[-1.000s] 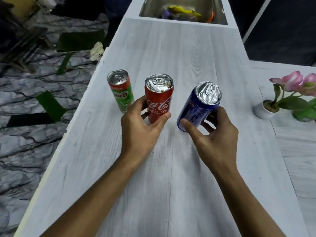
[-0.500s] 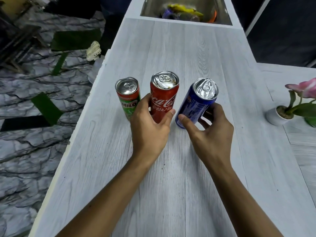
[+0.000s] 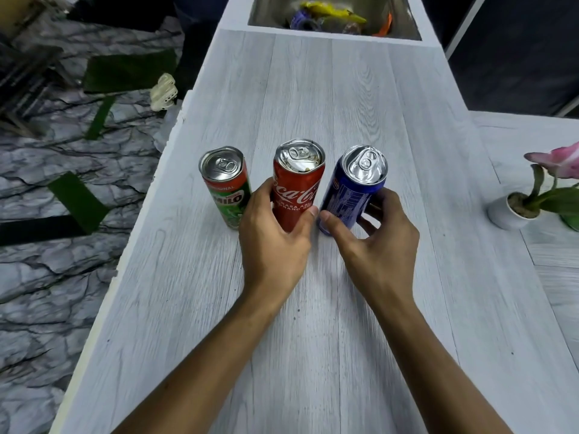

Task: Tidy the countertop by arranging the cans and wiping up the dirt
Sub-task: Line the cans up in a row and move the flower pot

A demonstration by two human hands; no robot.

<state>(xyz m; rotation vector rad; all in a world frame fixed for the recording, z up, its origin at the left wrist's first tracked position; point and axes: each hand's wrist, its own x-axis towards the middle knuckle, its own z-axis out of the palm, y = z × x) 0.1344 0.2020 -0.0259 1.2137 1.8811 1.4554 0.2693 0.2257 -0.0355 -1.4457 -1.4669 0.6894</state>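
Snugly, the left hand (image 3: 275,242) has its grip wrapped round the lower half of the tall red aluminium Coca-Cola can (image 3: 297,189). The thumb lies on the can's near right side and the fingers curl out of sight round its left. This red can stands upright on the pale grey wood-grain worktop (image 3: 313,339), and its silver top is dented along the rim.

Just right of the red can, the right hand (image 3: 376,245) has its grip closed on the tall dark blue aluminium can (image 3: 351,195), with the thumb on the lower near side and the fingers bent round the far right side. The two thumb tips nearly meet between the cans. The blue can leans with its top away from the red can; whether its base sits flat I cannot tell.

Just left of the red can stands the green and red Milo can (image 3: 228,189), close to the left hand's knuckles; whether they touch I cannot tell.

Far beyond the red can, a steel sink (image 3: 266,10) set in the worktop's end holds colourful items too blurred to name. Well to the right of the red can sits a small white pot (image 3: 501,217) with a pink flower (image 3: 560,158). Left of the red can, past the worktop's edge, lies a grey marble-patterned floor (image 3: 62,277).
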